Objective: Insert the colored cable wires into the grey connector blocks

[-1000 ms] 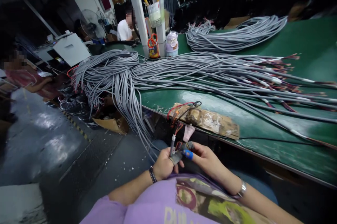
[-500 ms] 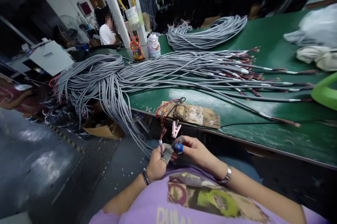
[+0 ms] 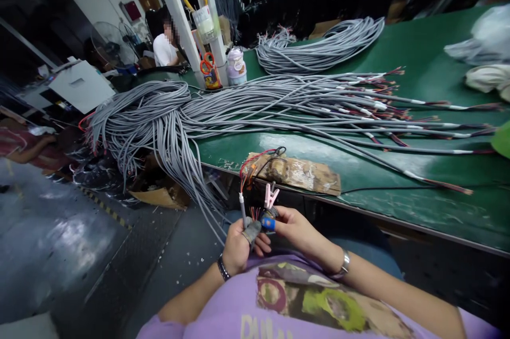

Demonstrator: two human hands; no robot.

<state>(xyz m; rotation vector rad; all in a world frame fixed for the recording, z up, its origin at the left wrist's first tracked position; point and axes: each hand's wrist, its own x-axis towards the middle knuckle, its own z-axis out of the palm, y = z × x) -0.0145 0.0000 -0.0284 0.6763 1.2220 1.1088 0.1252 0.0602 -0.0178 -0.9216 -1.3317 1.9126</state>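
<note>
My left hand (image 3: pixel 236 247) is closed around a grey cable (image 3: pixel 243 212), which stands upright from the fist. Thin coloured wires come out of its pale top end. A small fan of thin reddish wires (image 3: pixel 255 213) sticks up between my two hands. Beside it, my right hand (image 3: pixel 290 226) is pinched, with blue tape around the thumb and a dark covering on a finger; what lies between these fingertips is hidden. A dark grey covering wraps my left thumb. Just above my right fingertips is a pink clothes peg (image 3: pixel 271 196), at the table edge.
On the green table (image 3: pixel 422 78) lie long grey cables (image 3: pixel 279 116) with stripped ends, some hanging over the left edge. Behind them is another cable coil (image 3: pixel 319 49). A worn wooden block (image 3: pixel 306 174) with wires sits at the front edge. One person (image 3: pixel 163 49) is at the back left.
The fan of thin wires now shows between my hands. My left hand's fingers have loosened a little, and the cable stands taller above the fist. The view has shifted slightly.
</note>
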